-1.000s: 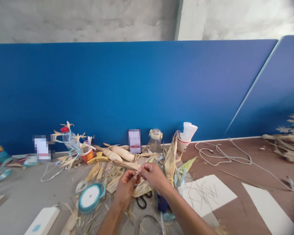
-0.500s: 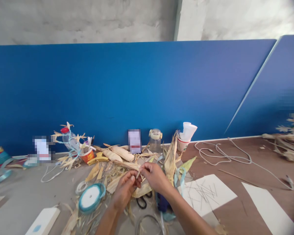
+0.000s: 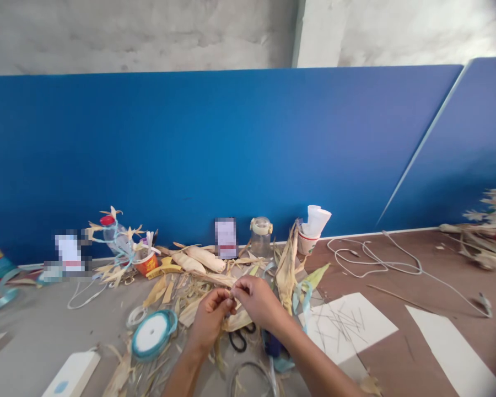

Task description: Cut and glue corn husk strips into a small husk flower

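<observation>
My left hand (image 3: 210, 320) and my right hand (image 3: 257, 300) meet above a heap of dry corn husks (image 3: 194, 311). Both are closed, thumb against fingers, with the fingertips touching around a small pale strip that is now mostly covered. Its material is too small to make out. Just below the hands, the black handles of a pair of scissors (image 3: 238, 341) show. A ribbon spool (image 3: 152, 333) with a teal edge lies to the left of my left hand. Under my right forearm sits a dark blue tool (image 3: 271, 343), partly hidden.
Thin sticks lie on a white paper sheet (image 3: 349, 325) at right, near a tangled white cable (image 3: 391, 264). Along the blue partition (image 3: 240, 149) stand a clear jar (image 3: 261, 237), a paper cup (image 3: 308, 242), a phone (image 3: 225, 238) and a bottle (image 3: 116, 234) with husk flowers. A white box (image 3: 72, 375) lies front left.
My fingertips have closed in around the small strip, which showed more clearly before. My right hand has shifted slightly left; the view has moved a little.
</observation>
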`<state>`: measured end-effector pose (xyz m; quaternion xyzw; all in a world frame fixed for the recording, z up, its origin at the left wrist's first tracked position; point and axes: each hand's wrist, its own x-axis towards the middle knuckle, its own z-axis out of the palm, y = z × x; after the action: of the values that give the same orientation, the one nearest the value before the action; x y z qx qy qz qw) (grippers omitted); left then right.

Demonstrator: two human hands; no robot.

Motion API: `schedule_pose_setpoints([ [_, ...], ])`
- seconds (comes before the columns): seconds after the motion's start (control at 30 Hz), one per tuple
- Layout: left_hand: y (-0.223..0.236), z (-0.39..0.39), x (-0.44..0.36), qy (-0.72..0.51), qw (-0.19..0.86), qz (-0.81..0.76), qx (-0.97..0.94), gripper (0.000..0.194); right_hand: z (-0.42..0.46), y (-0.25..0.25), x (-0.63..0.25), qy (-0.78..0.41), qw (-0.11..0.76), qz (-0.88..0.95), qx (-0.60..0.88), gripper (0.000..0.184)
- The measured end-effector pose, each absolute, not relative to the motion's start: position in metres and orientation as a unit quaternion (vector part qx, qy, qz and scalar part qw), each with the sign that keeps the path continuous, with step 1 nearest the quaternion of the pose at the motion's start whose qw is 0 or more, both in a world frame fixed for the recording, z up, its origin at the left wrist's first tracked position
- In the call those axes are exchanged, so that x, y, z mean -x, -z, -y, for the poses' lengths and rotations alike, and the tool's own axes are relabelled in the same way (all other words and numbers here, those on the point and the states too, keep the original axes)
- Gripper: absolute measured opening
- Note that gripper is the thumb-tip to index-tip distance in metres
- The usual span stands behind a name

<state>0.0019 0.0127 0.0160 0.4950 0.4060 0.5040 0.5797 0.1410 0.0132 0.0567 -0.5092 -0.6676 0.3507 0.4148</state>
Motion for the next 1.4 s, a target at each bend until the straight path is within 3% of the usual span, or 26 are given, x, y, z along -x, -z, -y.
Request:
schedule_pose_setpoints([
  [0.17, -0.014, -0.012, -0.002, -0.51, 0.581, -0.4, -0.493, 0.03, -0.015, -0.058, -0.142, -0.447, 0.417, 0.632, 0.476, 0.019],
  [0.47, -0.011, -0.011, -0.002, -0.51, 0.581, -0.388, -0.502, 0.029, -0.018, -0.049, -0.142, -0.513, 0.428, 0.585, 0.46, 0.02],
  [1.2, -0.007, -0.012, -0.002, -0.51, 0.571, -0.391, -0.511, 0.032, -0.018, -0.056, -0.144, -0.491, 0.391, 0.597, 0.5, 0.012],
  [1.4, -0.004, -0.014, -0.001, -0.508, 0.58, -0.38, -0.511, 0.03, -0.018, -0.058, -0.146, -0.558, 0.387, 0.569, 0.465, 0.011],
])
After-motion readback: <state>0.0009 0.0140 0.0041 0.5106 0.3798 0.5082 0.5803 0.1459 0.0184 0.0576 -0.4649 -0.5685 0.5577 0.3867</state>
